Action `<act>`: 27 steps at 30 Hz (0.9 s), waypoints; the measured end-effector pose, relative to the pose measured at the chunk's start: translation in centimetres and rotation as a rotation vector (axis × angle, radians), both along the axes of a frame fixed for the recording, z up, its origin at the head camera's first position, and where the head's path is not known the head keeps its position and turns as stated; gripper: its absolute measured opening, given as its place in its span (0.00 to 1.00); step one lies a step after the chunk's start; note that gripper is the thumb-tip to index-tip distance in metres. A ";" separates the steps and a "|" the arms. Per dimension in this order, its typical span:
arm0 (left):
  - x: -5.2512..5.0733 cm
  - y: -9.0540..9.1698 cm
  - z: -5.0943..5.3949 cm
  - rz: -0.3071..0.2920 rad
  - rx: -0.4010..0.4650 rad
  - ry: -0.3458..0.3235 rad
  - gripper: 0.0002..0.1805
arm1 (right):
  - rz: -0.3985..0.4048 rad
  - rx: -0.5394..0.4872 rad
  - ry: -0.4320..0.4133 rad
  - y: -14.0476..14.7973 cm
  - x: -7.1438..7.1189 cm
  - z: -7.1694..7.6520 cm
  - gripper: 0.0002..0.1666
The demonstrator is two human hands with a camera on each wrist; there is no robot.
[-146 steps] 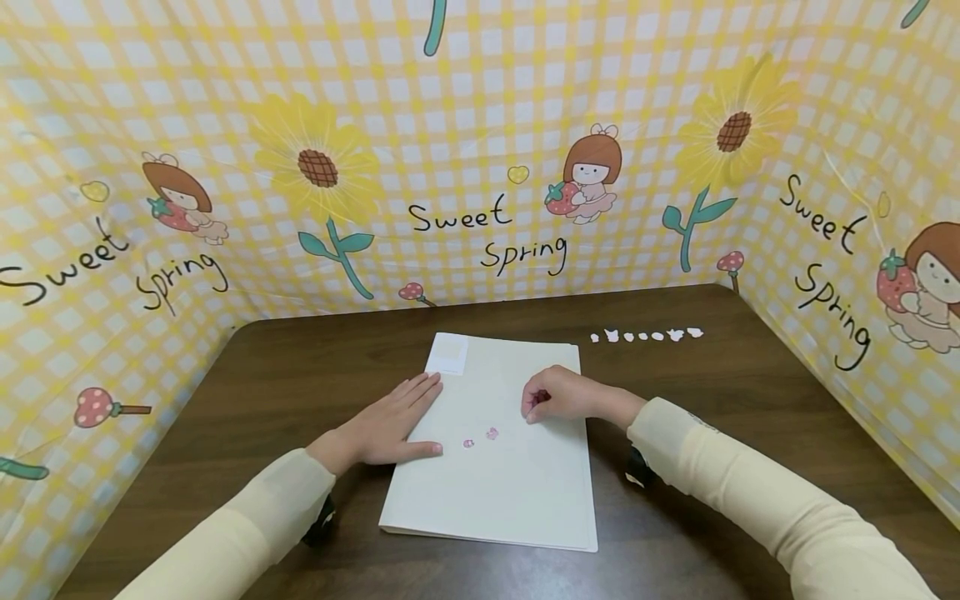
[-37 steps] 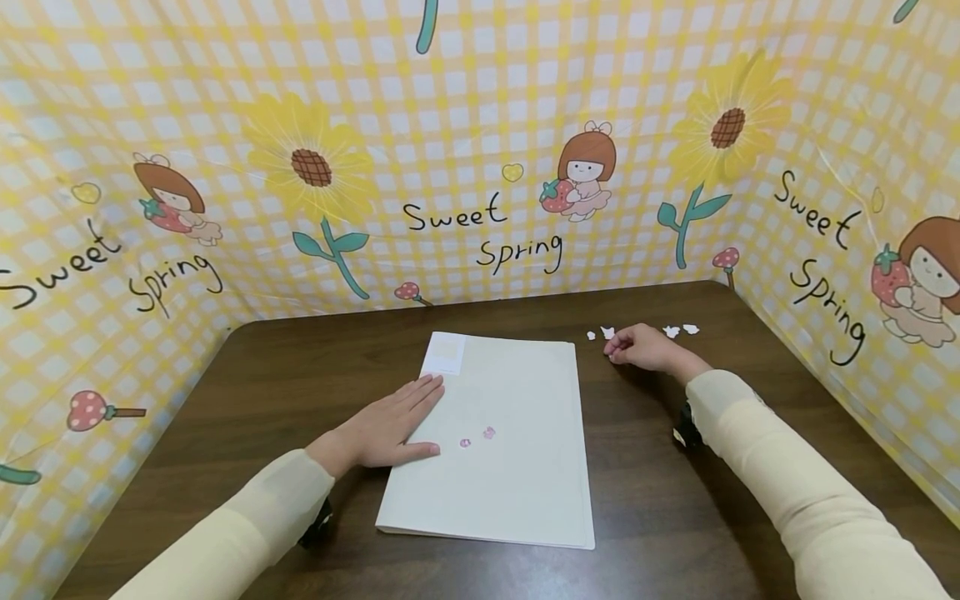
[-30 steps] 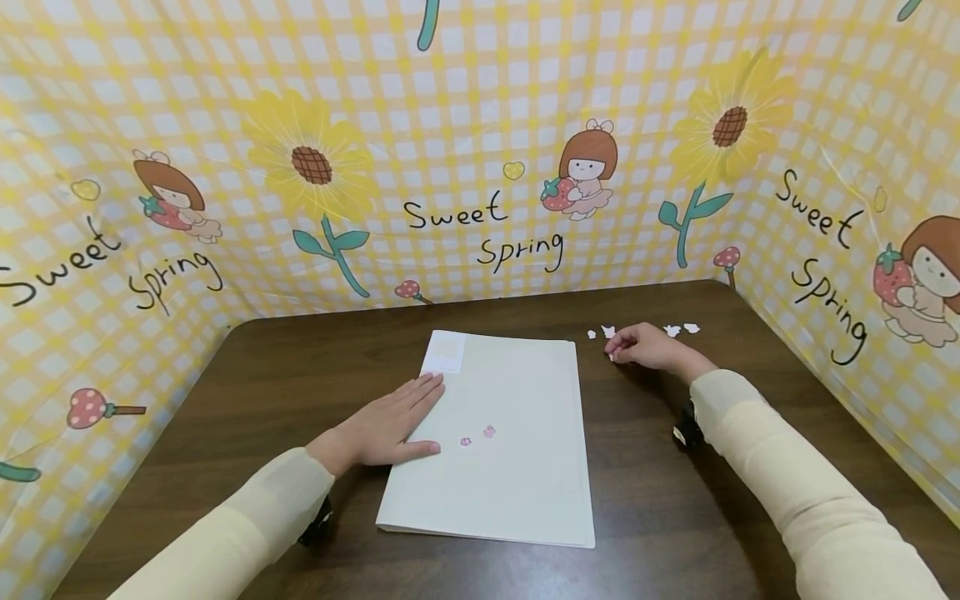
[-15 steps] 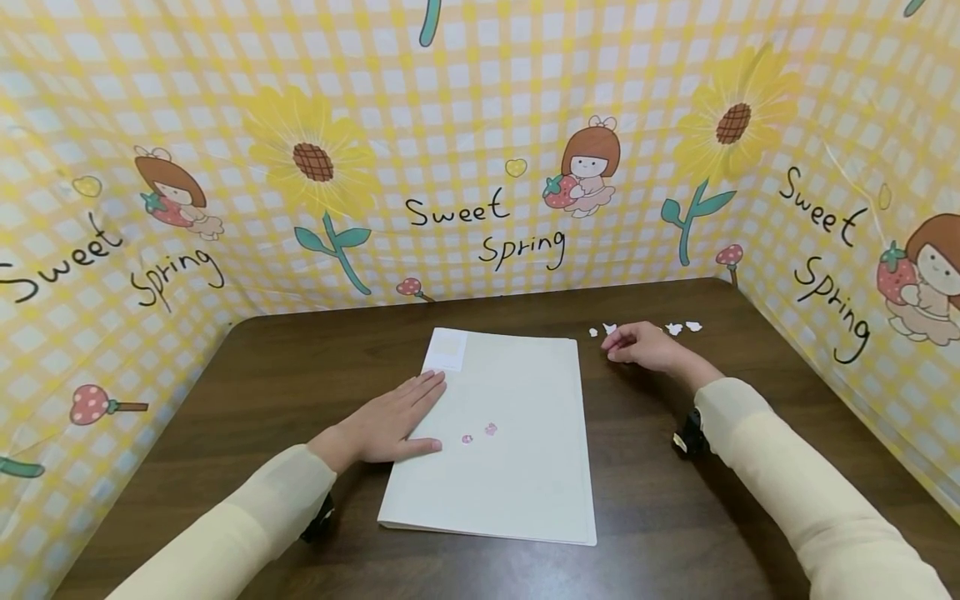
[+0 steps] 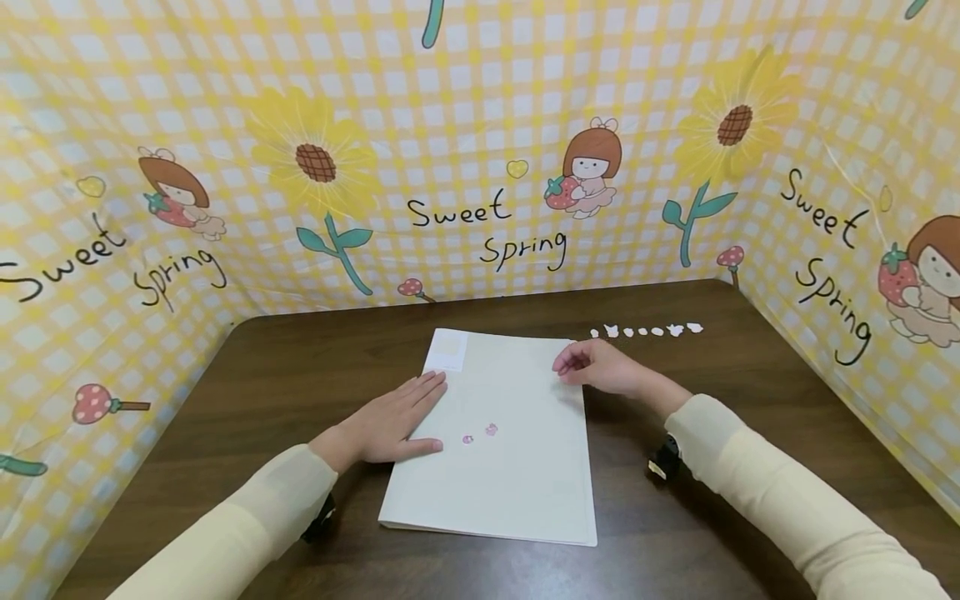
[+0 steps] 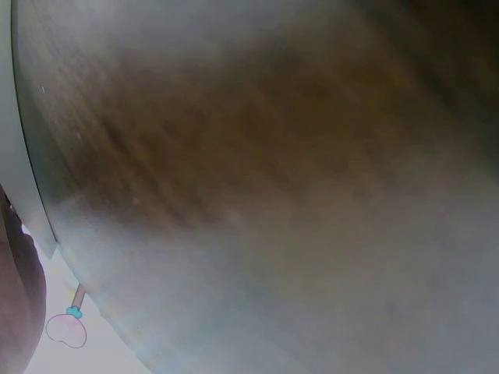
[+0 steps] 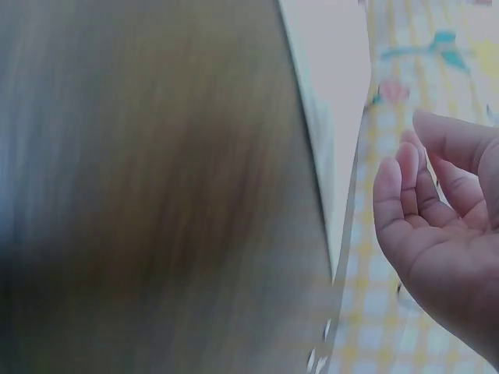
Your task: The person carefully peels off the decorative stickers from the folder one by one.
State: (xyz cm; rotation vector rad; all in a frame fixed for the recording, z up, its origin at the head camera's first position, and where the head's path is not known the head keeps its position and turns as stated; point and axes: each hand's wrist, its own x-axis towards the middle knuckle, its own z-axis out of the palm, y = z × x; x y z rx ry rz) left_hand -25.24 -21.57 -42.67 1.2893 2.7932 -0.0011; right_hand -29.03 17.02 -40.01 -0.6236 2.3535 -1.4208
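Observation:
My left hand [image 5: 401, 421] lies flat with spread fingers on the left side of a white folder [image 5: 525, 492]. Two tiny pink stickers [image 5: 491, 429] sit near the folder's middle, right of my left thumb. Over the folder's upper right edge is my right hand [image 5: 600, 367], its fingers loosely bent. In the right wrist view, that hand [image 7: 444, 210] shows a gap between thumb and fingers and no visible thing in them. Behind it runs a row of several small white cut-out pieces [image 5: 642, 332]. Only a dark sliver of my left hand [image 6: 19, 296] enters the left wrist view.
A white label [image 5: 447, 350] marks the folder's upper left corner. Everything rests on a dark wooden table [image 5: 285, 392]. A yellow checked cloth [image 5: 450, 125] with printed flowers and figures stands behind and on both sides. Dark wrist cameras [image 5: 663, 458] hang under the sleeves.
My right hand has moved from the row of white pieces leftward to the folder's edge, uncovering the row's middle pieces. My left hand and the two stickers have stayed in place.

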 end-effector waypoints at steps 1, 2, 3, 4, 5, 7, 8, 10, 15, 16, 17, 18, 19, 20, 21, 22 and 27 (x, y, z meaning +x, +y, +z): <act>0.0 0.0 0.0 -0.001 0.001 0.000 0.50 | 0.009 -0.005 0.006 -0.6 0.2 0.0 0.10; 0.0 0.0 0.0 -0.002 0.001 0.000 0.50 | 0.023 -0.015 0.007 -1.1 0.5 0.0 0.10; 0.0 0.0 0.0 -0.003 0.001 -0.001 0.50 | 0.035 -0.018 0.012 -1.7 0.7 0.0 0.10; 0.0 0.0 -0.1 -0.003 0.002 -0.003 0.50 | 0.050 -0.024 0.018 -2.2 1.0 0.0 0.10; 0.0 0.0 -0.1 -0.002 0.002 -0.004 0.50 | 0.066 -0.031 0.020 -2.8 1.2 0.0 0.10; 0.0 -0.1 -0.1 -0.001 0.002 -0.004 0.50 | 0.096 -0.039 0.025 -3.8 1.7 -0.1 0.09; 0.0 -0.1 -0.1 -0.002 0.001 -0.003 0.50 | 0.110 -0.040 0.023 -4.3 2.0 -0.1 0.09; -0.1 -0.1 -0.2 -0.003 0.002 0.002 0.50 | 0.132 -0.034 0.026 -5.3 2.5 -0.2 0.09; -0.3 0.0 -0.3 -0.008 0.007 0.008 0.50 | 0.156 0.006 0.038 -7.3 3.5 -0.3 0.07; -0.3 0.0 -0.3 -0.007 0.008 0.006 0.50 | 0.160 0.015 0.043 -7.6 3.6 -0.4 0.07; -0.3 0.0 -0.3 -0.006 0.009 0.004 0.50 | 0.161 0.026 0.051 -7.9 3.7 -0.5 0.06; -0.3 0.1 -0.3 -0.005 0.011 0.002 0.50 | 0.160 0.038 0.057 -8.3 3.8 -0.6 0.06; -0.3 0.1 -0.3 -0.006 0.015 0.000 0.50 | 0.161 0.050 0.070 -8.5 3.8 -0.8 0.05; -0.3 0.1 -0.2 -0.007 0.019 -0.001 0.50 | 0.163 0.062 0.080 -8.7 3.8 -0.9 0.05; -0.2 0.1 -0.2 -0.009 0.023 -0.001 0.50 | 0.166 0.072 0.089 -8.9 3.9 -1.0 0.05; -0.2 0.1 -0.2 -0.012 0.026 0.000 0.50 | 0.170 0.079 0.097 -9.1 3.9 -1.1 0.05; 0.0 0.0 -0.2 -0.021 0.042 0.010 0.50 | 0.184 0.109 0.126 -9.7 3.9 -1.5 0.06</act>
